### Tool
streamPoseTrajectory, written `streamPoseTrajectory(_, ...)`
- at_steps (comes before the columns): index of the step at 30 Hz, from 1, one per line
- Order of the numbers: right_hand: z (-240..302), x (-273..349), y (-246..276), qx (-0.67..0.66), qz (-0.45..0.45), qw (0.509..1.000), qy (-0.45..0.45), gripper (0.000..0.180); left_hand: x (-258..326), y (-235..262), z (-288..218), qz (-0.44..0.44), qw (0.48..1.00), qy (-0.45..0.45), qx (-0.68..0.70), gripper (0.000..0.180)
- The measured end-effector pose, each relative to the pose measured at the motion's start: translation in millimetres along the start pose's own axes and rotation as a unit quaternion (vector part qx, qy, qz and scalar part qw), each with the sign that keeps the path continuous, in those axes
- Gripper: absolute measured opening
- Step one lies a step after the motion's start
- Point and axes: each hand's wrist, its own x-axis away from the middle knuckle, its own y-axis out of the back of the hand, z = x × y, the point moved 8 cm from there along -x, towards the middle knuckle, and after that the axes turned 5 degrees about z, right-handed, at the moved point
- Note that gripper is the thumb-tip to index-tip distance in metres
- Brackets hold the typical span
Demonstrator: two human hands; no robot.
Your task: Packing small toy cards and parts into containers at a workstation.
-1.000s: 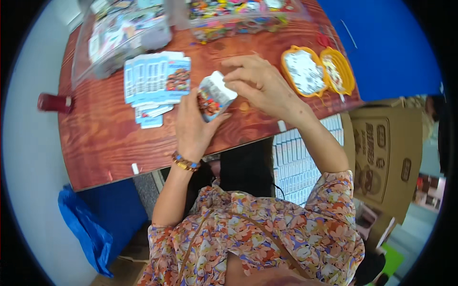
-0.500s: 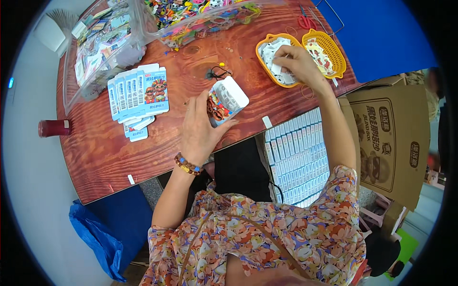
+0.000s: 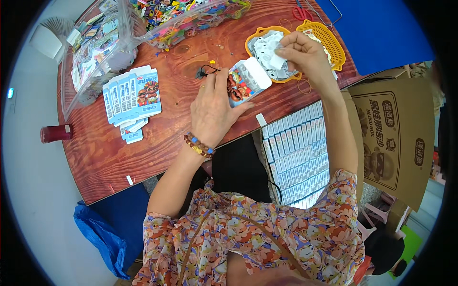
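My left hand point(image 3: 212, 109) is closed around a small printed cardboard box point(image 3: 242, 86) that stands on the table with its white flap raised. Over the left yellow basket point(image 3: 250, 47), my right hand point(image 3: 305, 56) pinches a white paper slip point(image 3: 276, 60) between thumb and fingers. More white slips with dark prints point(image 3: 264, 50) fill that basket. A small black corded thing point(image 3: 202, 74) lies just beyond my left hand. To the left, several flattened light-blue boxes point(image 3: 131, 97) overlap in a fanned pile.
Clear plastic bins hold colourful trinkets point(image 3: 191, 26) and cards point(image 3: 98, 57) at the back left. A second yellow basket point(image 3: 334, 45) and red scissors point(image 3: 301, 13) are at the far right. A dark red jar point(image 3: 56, 133) lies left. An open carton point(image 3: 296, 152) of packed boxes stands below the table edge.
My right hand has lifted a white slip up from among those in the basket. My left hand and the box have shifted right, nearer the basket.
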Motion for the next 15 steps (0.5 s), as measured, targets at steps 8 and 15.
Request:
streamPoseTrajectory(8,46,36,-51,0.337,-0.006,0.940,0.058,0.021,-9,-13,-9,0.011,0.999,0.009,-0.041,0.083)
streamPoseTrajectory(15,38,40,-50,0.403,0.052,0.896,0.177,0.018,-13,-14,-12,0.003,1.000,-0.011,-0.018,0.081)
